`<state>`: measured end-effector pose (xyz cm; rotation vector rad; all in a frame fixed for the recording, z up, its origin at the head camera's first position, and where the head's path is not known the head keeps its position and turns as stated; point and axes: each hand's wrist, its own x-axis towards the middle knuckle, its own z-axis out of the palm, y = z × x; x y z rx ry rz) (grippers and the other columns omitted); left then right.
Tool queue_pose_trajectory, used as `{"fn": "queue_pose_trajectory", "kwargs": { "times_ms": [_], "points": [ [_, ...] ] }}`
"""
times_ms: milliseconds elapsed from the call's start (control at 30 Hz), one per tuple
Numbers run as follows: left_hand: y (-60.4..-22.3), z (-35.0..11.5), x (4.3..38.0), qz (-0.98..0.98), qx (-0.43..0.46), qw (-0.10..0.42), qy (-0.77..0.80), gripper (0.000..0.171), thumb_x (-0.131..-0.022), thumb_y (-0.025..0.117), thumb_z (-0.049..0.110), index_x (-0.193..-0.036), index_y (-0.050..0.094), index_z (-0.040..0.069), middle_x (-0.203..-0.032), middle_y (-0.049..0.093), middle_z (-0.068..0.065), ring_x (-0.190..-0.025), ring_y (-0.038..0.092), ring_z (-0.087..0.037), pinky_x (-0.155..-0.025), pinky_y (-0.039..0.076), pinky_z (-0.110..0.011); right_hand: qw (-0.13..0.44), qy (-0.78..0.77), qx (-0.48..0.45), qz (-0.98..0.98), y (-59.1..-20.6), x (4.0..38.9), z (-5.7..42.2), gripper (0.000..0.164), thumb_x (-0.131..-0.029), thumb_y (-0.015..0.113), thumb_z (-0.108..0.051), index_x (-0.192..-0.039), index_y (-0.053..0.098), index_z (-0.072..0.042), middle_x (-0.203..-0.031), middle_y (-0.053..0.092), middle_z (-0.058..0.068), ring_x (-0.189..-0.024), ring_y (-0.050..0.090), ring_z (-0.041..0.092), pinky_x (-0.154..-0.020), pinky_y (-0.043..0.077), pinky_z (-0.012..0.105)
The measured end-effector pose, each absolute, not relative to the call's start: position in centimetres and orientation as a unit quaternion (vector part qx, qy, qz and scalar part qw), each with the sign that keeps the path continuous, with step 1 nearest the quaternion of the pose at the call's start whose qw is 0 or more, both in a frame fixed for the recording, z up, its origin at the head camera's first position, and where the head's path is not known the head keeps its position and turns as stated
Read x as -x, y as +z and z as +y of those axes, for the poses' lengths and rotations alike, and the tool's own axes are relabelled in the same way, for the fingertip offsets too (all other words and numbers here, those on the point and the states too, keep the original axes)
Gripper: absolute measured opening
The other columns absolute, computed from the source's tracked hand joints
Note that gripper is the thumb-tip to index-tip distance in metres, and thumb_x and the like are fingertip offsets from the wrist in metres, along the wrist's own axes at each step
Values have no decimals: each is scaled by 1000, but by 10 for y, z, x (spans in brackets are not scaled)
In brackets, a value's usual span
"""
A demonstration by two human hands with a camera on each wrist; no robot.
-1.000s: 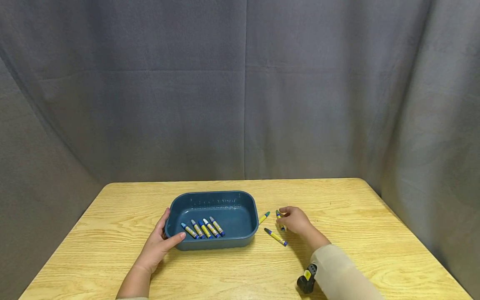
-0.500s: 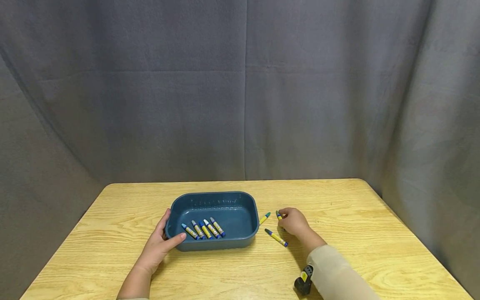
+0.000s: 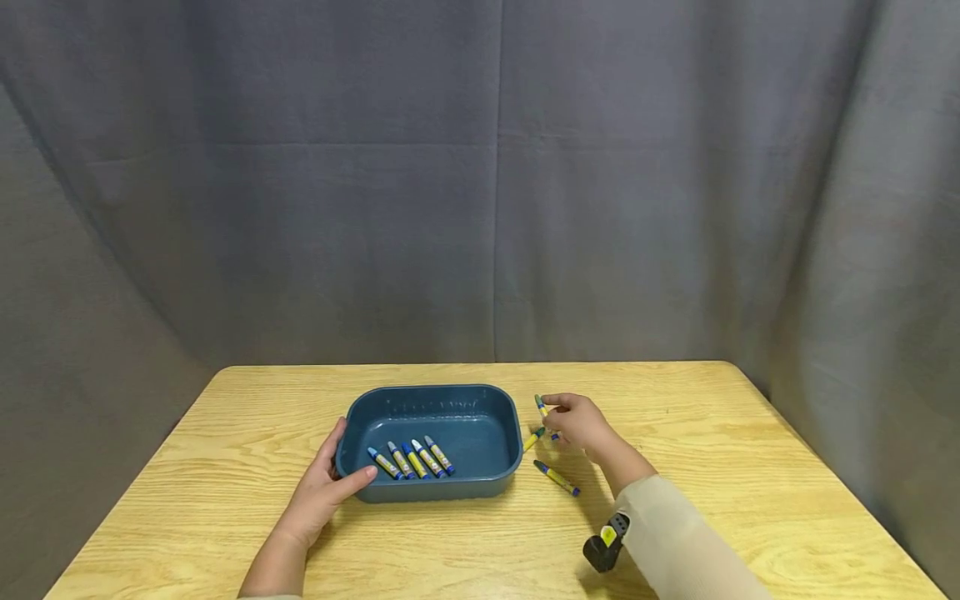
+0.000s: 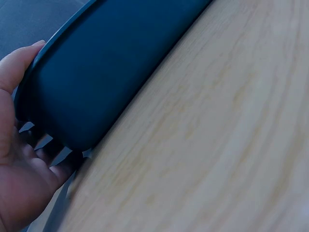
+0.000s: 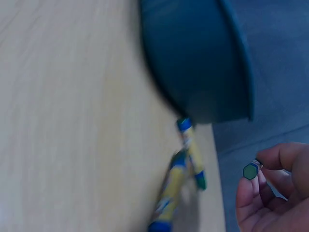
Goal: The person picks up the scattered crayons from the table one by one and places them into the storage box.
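Note:
My left hand (image 3: pixel 313 492) grips the left end of a dark blue rectangular basin (image 3: pixel 442 490), thumb over the front rim and fingers around the outer end wall. Several crayons (image 3: pixel 427 458) with yellow wrappers and blue bands lie side by side inside it, toward its front left. To the right of the basin my right hand (image 3: pixel 587 427) pinches a green crayon (image 3: pixel 541 404) between thumb and fingers. In the right wrist view the held crayon's green hexagonal end (image 5: pixel 250 171) shows, raised off the table.
A green-tipped crayon (image 3: pixel 534 438) lies on the wooden table (image 3: pixel 420 550) against the basin's right end. Closer to me lies a dark-tipped crayon (image 3: pixel 557 478). Grey curtains (image 3: pixel 480 183) hang behind the table and along both sides.
My right hand has lifted the green crayon off the table and moved it left and away from me, toward the basin. The left hand keeps its grip on the basin.

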<state>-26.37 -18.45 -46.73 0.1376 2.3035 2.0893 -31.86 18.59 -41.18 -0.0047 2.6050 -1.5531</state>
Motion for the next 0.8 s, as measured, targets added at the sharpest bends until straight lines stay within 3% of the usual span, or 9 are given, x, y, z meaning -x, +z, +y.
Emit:
{"fn": "queue_pose_trajectory", "kwargs": {
  "times_ms": [167,333,567,800],
  "points": [
    [-469,-185,264,742,-48,13,669,96,-88,70,12,-159,5,12,-165,8,-15,-149,22,-36,-90,33,-1,58,-526,21,848,-399,325,170,46,-94,48,-5,-140,50,1,-116,61,21,-90,59,18,-69,50,31],
    [-468,-185,264,742,-52,8,669,96,-87,70,13,-159,6,11,-166,7,-15,-150,20,-36,-92,32,-1,69,-537,35,840,-391,329,150,45,-95,48,-6,-139,51,0,-117,61,19,-98,60,23,-77,54,37],
    [-468,-183,263,739,-48,11,672,96,-87,70,13,-159,6,12,-165,9,-16,-149,22,-37,-91,35,-3,81,-539,50,837,-387,332,120,42,-94,53,-4,-136,55,1,-111,62,16,-76,54,13,-62,50,23],
    [-468,-181,265,739,-52,10,672,97,-87,71,13,-159,7,12,-165,9,-15,-148,24,-37,-91,36,-4,93,-516,73,848,-391,333,92,38,-93,57,-2,-131,59,1,-97,61,10,-73,53,12,-58,48,22]
  ]
}}
